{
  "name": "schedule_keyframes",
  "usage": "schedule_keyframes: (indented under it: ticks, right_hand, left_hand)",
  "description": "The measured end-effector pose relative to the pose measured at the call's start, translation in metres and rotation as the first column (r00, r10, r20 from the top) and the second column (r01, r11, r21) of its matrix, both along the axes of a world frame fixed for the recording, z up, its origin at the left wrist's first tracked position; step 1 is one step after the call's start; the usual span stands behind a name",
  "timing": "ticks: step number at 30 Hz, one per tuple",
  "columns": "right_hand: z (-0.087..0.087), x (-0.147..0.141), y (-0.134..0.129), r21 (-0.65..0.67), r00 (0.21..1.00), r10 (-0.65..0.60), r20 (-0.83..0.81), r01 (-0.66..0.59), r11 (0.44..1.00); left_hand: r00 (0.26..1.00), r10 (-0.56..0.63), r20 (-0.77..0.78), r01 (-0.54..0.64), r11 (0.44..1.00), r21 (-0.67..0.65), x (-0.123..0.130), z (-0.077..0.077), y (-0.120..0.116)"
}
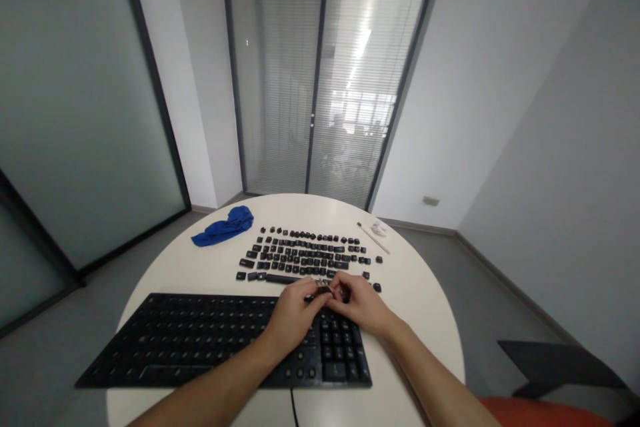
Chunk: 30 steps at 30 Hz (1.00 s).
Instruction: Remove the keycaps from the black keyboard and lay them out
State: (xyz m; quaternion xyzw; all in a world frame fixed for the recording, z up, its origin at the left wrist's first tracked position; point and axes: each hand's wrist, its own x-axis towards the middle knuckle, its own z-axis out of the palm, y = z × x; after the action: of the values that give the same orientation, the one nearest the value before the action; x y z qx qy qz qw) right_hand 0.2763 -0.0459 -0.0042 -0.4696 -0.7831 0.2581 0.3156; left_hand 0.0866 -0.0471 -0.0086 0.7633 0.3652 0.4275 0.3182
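My L hand was bent in & almost closed, w/ the thumb & fingertips pinching a small dark thing. My R hand was curled too, w/ its thumb & pointer close together at the right side of that thing. I couldn't tell if the R hand had hold of it or just touched it. It was too small to say what it was. It sat btwn my hands, over the far edge of the black keyboard, toward its right end.

The keyboard lay on the near part of the round white table, & its near left corner stuck out past the table's edge. The number keys were on at the right end, but the left & middle showed bare spots.

Loose black keys lay in rows just past the keyboard, w/ a long bar key left of my fingers. A blue cloth lay far left. At far right was a thin stick w/ white bits next to it. A black cord ran from the keyboard's near side.
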Motion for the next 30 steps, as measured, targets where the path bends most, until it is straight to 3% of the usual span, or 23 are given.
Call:
schedule_keyframes:
  ticks: [11,21,30]
  right_hand:
    - [0.002,0.008,0.002,-0.065,0.990,0.092,-0.111,-0.099,0.993]
    - [-0.011,0.019,0.012,-0.222,0.918,0.003,-0.397,-0.099,0.970]
    - [-0.009,0.029,0.013,-0.143,0.890,-0.007,-0.455,-0.065,0.988]
  left_hand:
    - [0.984,-0.101,0.145,0.107,0.994,-0.033,0.000,0.007,-0.004]
    - [0.981,-0.069,0.181,0.097,0.984,-0.149,0.001,0.003,-0.003]
    - [0.981,-0.082,0.175,0.112,0.978,-0.174,0.000,0.002,-0.003]
